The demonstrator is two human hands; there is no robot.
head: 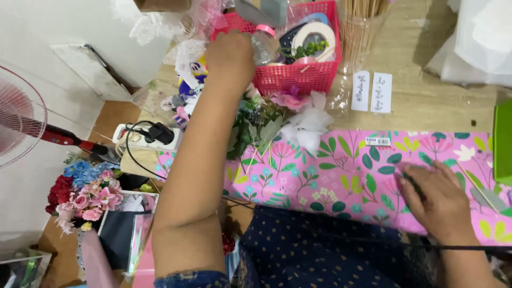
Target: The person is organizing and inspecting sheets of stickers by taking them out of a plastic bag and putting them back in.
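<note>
My left hand reaches far forward to the front left corner of a red plastic basket and touches a clear bottle with a pink cap. My right hand lies palm down on pink floral wrapping paper, its fingers closed around a thin dark stick-like thing. Between the hands lies a small bunch of artificial flowers with green leaves and white petals.
The basket holds tape rolls and greenery. Beside it stands a cup of wooden skewers, with two white paper labels below. At the left are a fan, a power strip and a flower bouquet. A green box sits at the right.
</note>
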